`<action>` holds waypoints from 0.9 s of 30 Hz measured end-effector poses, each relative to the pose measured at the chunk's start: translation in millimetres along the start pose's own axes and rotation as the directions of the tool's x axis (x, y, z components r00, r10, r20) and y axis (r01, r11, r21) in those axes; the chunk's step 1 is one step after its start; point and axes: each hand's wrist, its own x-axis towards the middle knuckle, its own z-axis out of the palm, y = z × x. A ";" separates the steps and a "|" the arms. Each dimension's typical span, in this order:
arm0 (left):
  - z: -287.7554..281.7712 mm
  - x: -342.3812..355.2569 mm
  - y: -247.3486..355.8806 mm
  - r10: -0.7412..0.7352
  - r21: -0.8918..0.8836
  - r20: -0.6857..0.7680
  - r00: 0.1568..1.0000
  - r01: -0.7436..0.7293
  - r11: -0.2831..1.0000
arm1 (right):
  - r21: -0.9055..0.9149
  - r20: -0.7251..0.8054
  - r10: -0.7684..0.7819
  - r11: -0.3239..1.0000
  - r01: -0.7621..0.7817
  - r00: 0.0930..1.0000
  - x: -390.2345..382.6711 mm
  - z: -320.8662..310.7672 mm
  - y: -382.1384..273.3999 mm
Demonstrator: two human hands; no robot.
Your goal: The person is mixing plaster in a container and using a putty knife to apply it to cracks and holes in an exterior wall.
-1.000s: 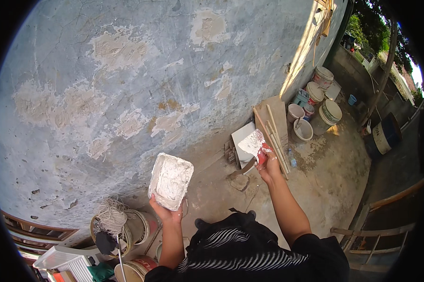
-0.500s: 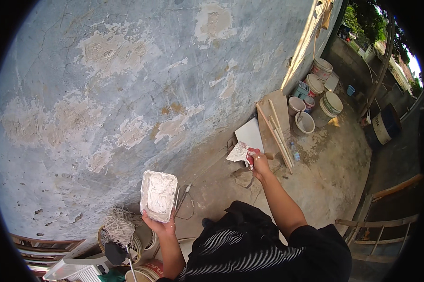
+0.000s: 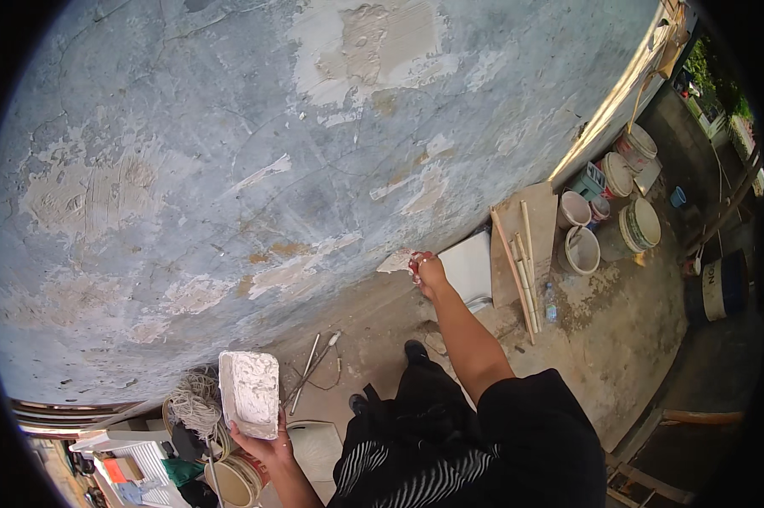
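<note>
Right hand (image 3: 431,273) at the frame's centre, curled around a red-handled scraper (image 3: 396,262), left hand (image 3: 266,447) at lower left, clasping a paste-coated tray (image 3: 229,396)

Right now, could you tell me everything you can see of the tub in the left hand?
The tub is a rectangular container with rounded corners and raised sides, its open face toward the camera. White paste coats the inside unevenly and smears the rim; what the tub is made of is hard to tell. Its longer sides run away from the person. The left hand supports it by the near end, and nothing else visibly touches it.
</note>
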 end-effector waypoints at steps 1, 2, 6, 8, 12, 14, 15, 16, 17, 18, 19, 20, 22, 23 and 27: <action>6.1 -4.0 -7.6 0.018 0.003 -0.033 0.999 -0.018 1.000 | 0.033 0.026 0.013 0.999 -0.013 1.000 8.9 2.5 -1.7; 12.5 -7.3 -15.1 0.020 0.005 -0.047 0.999 -0.020 1.000 | 0.019 0.064 -0.020 1.000 0.019 0.998 22.2 -3.9 1.8; 29.8 -16.0 -43.8 0.020 -0.014 -0.104 0.994 -0.022 1.000 | -0.111 0.066 0.077 0.991 -0.070 0.995 34.2 -18.0 2.0; 37.6 -21.9 -56.4 0.029 0.005 -0.142 0.989 -0.029 1.000 | -0.037 0.121 0.112 0.993 -0.109 0.986 9.9 -15.8 -15.1; 44.2 -23.7 -71.5 -0.011 -0.007 -0.099 0.995 0.010 1.000 | -0.047 0.136 0.120 0.992 -0.114 0.983 36.0 -24.0 -6.1; 50.3 -23.5 -79.7 -0.012 0.006 -0.091 0.996 0.012 1.000 | -0.667 0.184 -0.139 0.709 0.227 0.973 37.9 -27.4 -14.0; 51.3 -23.3 -84.4 -0.016 0.022 -0.078 0.997 0.018 1.000 | -0.668 0.186 -0.140 0.708 0.229 0.973 38.4 -30.9 -14.8; 48.7 -20.2 -87.7 -0.024 0.027 -0.064 0.998 0.026 0.999 | -0.800 0.298 -0.242 0.464 0.380 0.923 38.1 -33.6 -16.0; 51.4 -21.2 -89.8 -0.021 0.026 -0.064 0.998 0.023 0.999 | -0.854 0.428 -0.302 0.174 0.491 0.852 36.9 -34.6 -16.5; 55.6 -21.6 -91.9 -0.023 0.029 -0.067 0.998 0.025 0.999 | -0.852 0.431 -0.303 0.174 0.494 0.850 35.1 -36.8 -17.3; 57.4 -23.3 -93.0 -0.025 0.032 -0.070 0.997 0.027 0.999 | -0.845 0.415 -0.292 0.228 0.484 0.862 33.1 -39.4 -18.1; 57.7 -25.1 -93.2 -0.020 0.030 -0.068 0.997 0.022 0.999 | -0.835 0.399 -0.282 0.281 0.473 0.872 31.6 -40.7 -20.2; 56.5 -29.1 -91.8 0.007 0.036 -0.058 0.998 -0.005 0.999 | -0.819 0.392 -0.270 0.333 0.468 0.879 30.7 -37.7 -17.3; 57.2 -28.9 -92.7 0.002 0.034 -0.050 0.999 0.000 0.999 | -0.766 0.302 -0.234 0.518 0.382 0.924 38.7 -42.0 -8.9; 54.7 -37.8 -90.6 0.029 0.000 -0.032 0.999 -0.029 1.000 | -0.690 0.183 -0.154 0.683 0.239 0.971 37.3 -27.9 4.2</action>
